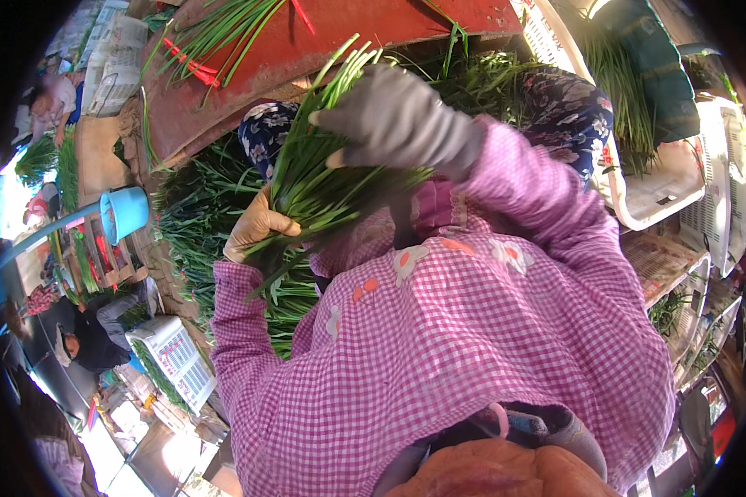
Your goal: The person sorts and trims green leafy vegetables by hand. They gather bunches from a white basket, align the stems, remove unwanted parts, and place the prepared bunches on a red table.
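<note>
My left hand [264,223], in a pale glove, grips a bunch of long green leafy stalks [317,149], which look like Chinese chives, near its lower end. My right hand [398,118], in a grey glove with bare or pale fingertips, is over the same bunch and blurred by motion; whether it holds any stalks cannot be made out. Beyond the hands, more stalks [236,37] lie on a red board [348,18] beside red ties [189,62]. A large heap of greens [205,211] lies below and left of the board.
At the right, a white plastic crate [665,192] holds greens under a dark green cloth [653,68]; further crates [715,180] stand beyond. A light-blue bucket [124,214] and a white crate [174,360] are at the left. Other people [53,102] are at the far left.
</note>
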`<state>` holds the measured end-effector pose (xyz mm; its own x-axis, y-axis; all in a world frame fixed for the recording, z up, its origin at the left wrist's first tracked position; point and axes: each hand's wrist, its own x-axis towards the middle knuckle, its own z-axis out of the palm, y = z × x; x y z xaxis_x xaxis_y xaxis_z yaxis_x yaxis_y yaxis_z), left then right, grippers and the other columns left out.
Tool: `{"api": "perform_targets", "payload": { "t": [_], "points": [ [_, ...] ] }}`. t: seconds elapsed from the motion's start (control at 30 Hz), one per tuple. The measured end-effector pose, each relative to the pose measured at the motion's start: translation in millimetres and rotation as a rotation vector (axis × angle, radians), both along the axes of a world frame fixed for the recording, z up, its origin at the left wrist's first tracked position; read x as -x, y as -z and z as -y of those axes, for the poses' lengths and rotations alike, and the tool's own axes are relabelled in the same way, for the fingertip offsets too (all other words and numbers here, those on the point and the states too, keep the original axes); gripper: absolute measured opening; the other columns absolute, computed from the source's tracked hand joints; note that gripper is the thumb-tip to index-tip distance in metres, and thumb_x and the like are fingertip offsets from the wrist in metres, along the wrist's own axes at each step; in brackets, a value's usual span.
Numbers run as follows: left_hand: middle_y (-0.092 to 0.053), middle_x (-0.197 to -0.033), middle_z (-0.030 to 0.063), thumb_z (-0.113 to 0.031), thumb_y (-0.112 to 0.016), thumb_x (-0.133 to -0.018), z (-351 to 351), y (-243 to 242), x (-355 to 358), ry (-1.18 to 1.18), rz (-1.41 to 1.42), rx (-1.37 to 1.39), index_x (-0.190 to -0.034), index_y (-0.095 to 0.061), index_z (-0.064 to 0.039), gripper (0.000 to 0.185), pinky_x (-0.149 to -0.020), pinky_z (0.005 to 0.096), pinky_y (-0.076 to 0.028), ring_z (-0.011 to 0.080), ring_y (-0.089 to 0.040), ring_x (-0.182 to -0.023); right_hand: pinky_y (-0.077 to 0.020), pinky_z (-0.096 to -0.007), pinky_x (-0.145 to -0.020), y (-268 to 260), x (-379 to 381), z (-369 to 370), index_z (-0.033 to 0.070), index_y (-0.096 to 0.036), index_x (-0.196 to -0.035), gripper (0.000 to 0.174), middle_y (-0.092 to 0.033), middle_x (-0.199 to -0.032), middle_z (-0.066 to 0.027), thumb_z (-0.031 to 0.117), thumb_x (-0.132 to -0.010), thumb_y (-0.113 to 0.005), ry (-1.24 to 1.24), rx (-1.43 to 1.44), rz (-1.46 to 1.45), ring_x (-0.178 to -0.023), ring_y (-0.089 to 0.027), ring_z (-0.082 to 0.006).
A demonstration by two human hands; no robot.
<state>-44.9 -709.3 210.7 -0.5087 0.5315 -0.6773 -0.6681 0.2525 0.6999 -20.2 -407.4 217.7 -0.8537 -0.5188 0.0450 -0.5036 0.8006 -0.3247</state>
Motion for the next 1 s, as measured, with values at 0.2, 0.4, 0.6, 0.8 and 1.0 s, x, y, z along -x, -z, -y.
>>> {"api": "perform_targets", "payload": {
  "t": [0.2, 0.4, 0.6, 0.8, 1.0],
  "points": [
    [-0.066, -0.118, 0.0094, 0.016, -0.065, -0.057, -6, -2, 0, 0.037, 0.018, 0.009, -0.135, -0.051, -0.003, 0.082, -0.093, 0.0363, -0.053, 0.0237, -0.066, -0.103, -0.0576, -0.0336, -0.069, -26, -9, 51, 0.003, -0.069, -0.094, 0.019, -0.071, -0.087, -0.0102, 0.020, -0.087, -0.064, 0.011, 0.562, -0.049, -0.078, -0.069, -0.0176],
    [-0.065, -0.122, 0.0127, 0.021, -0.065, -0.055, 2, -2, 3, 0.055, -0.003, 0.064, -0.136, -0.050, -0.003, 0.085, -0.096, 0.0373, -0.051, 0.0253, -0.065, -0.108, -0.0565, -0.0351, -0.081, -69, 6, 6, 0.005, -0.066, -0.115, 0.031, -0.073, -0.099, -0.0075, 0.018, -0.087, -0.068, 0.168, 1.503, 0.433, -0.081, -0.068, -0.0161],
    [-0.068, -0.115, 0.0129, 0.018, -0.068, -0.053, 29, 20, 9, 0.004, 0.124, -0.067, -0.132, -0.054, -0.001, 0.083, -0.094, 0.0389, -0.053, 0.0265, -0.067, -0.105, -0.0517, -0.0368, -0.089, -51, 1, -123, 0.008, -0.059, -0.125, 0.040, -0.070, -0.109, -0.0105, 0.020, -0.087, -0.067, 0.447, 1.462, 0.063, -0.094, -0.065, -0.0201],
    [-0.067, -0.117, 0.0175, 0.017, -0.070, -0.045, 43, 41, 4, -0.145, 0.023, -0.136, -0.134, -0.051, -0.001, 0.093, -0.095, 0.0483, -0.053, 0.0351, -0.063, -0.112, -0.0469, -0.0385, -0.097, 41, 32, -106, 0.012, -0.053, -0.134, 0.050, -0.066, -0.118, -0.0135, 0.022, -0.087, -0.065, 0.432, 0.527, 0.166, -0.108, -0.061, -0.0242],
    [-0.067, -0.113, 0.0205, -0.003, -0.082, -0.062, 68, 62, -1, -0.023, 0.039, -0.274, -0.135, -0.050, 0.002, 0.079, -0.088, 0.0468, -0.057, 0.0340, -0.065, -0.106, -0.0510, -0.0341, -0.090, 82, 61, -65, 0.018, -0.062, -0.126, 0.040, -0.069, -0.106, -0.0150, 0.025, -0.087, -0.065, 0.315, 0.523, 0.274, -0.094, -0.067, -0.0226]
  ]
}}
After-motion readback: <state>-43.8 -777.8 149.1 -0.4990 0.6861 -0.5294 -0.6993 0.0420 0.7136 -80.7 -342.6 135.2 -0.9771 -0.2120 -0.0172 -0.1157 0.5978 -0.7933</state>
